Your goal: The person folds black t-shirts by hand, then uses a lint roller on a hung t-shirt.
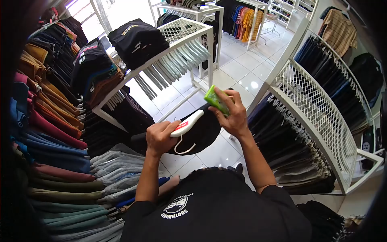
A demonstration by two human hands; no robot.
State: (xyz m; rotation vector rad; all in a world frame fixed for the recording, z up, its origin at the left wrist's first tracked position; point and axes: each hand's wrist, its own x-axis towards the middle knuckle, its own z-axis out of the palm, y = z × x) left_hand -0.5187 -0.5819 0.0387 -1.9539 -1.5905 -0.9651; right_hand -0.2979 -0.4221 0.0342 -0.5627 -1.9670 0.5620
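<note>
My left hand (158, 137) is closed around one end of a white clothes hanger (192, 122) with a red label on it. The hanger's hook curls toward me below the fingers. From the hanger hangs a black garment (205, 135), spread out in front of me over the floor. In my right hand (234, 113) is a small bright green block-shaped object (213, 97), gripped between thumb and fingers. It sits right at the garment's upper right part; its kind does not show clearly.
Hanging clothes (60, 141) crowd my left side. Ahead stands a white rack (183, 26) with folded black shirts (137, 42) on top and bare grey hangers (177, 60) below. A white mesh-topped rack (318, 109) of dark trousers (278, 141) is close on my right.
</note>
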